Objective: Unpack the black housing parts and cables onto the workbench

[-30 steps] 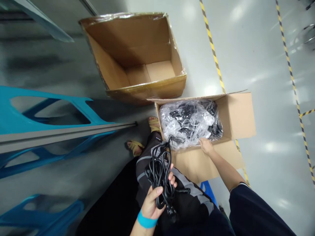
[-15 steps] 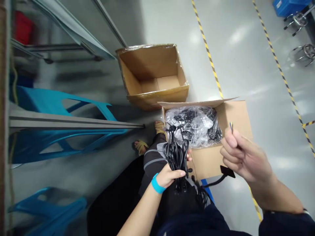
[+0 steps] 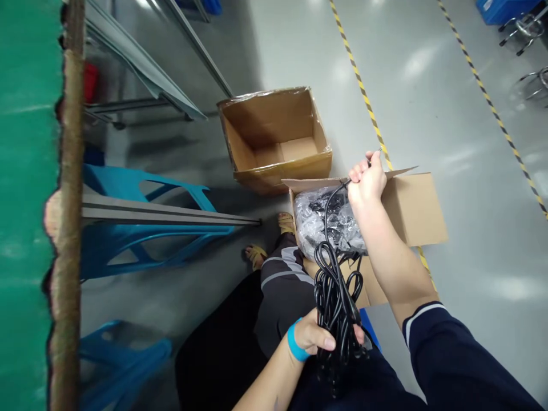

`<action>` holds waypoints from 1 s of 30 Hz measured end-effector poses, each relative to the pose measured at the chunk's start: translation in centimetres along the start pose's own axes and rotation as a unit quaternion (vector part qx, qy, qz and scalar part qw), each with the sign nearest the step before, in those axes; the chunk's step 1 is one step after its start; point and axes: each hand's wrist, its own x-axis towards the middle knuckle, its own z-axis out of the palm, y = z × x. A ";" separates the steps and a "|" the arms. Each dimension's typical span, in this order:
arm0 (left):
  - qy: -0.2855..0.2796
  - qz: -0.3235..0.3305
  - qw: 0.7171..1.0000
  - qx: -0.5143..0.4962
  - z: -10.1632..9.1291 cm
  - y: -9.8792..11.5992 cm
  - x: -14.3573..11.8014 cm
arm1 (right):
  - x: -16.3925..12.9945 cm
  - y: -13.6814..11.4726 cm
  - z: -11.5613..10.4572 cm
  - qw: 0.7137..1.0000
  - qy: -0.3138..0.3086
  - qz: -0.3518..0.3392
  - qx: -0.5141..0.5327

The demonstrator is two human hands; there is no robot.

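Note:
A bundle of black cables [image 3: 336,297] hangs over my lap, and my left hand [image 3: 319,337] is closed around its lower part. My left wrist wears a blue band. Up and to the right, my right hand [image 3: 367,180] is closed on one cable near its end; that cable curves down to the bundle. A thin tip pokes out past my right fingers. Behind this hand lies an open cardboard box [image 3: 423,208] holding more black cables in clear plastic bags [image 3: 310,220].
A second open cardboard box [image 3: 278,174] stands beyond the first. Blue plastic stools [image 3: 149,251] and a metal table leg [image 3: 171,211] are on the left, under a green table top [image 3: 28,171]. Yellow-black tape lines [image 3: 363,94] cross the floor.
My right hand has moved left and away from me, over the box, drawing one cable out from the bundle. My left hand and the bundle have shifted a little right and nearer my body.

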 end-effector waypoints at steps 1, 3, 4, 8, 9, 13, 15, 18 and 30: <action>0.028 0.020 0.999 0.002 0.1 -0.2 0.0 | -0.7 0.6 -1.2 0.999 0.005 -0.021 -0.031; 0.095 0.053 0.994 0.014 0.3 -0.3 0.1 | -3.3 1.3 -3.8 0.990 0.004 -0.075 -0.117; 0.130 0.066 0.989 0.017 0.4 -0.2 0.1 | -5.2 1.5 -5.3 0.981 -0.007 -0.098 -0.165; 0.241 0.106 0.964 0.037 0.3 0.4 0.2 | -14.2 2.4 -10.4 0.915 -0.187 -0.110 -0.340; 0.265 0.112 0.957 0.038 0.2 0.3 0.2 | -16.3 2.7 -11.2 0.881 -0.261 -0.102 -0.381; 0.333 0.103 0.937 0.009 -0.5 -0.2 -0.4 | -21.2 4.3 -12.1 0.833 -0.292 -0.126 -0.453; 0.354 0.110 0.929 -0.010 -1.1 -0.6 -0.9 | -22.2 4.7 -11.7 0.845 -0.244 -0.170 -0.444; 0.365 0.172 0.914 -0.041 -2.4 -1.0 -1.6 | -24.1 4.3 -10.9 0.816 -0.303 -0.253 -0.423; 0.355 0.227 0.892 -0.162 -5.6 0.8 -3.7 | -11.5 15.2 -15.6 0.799 -0.181 0.104 -0.563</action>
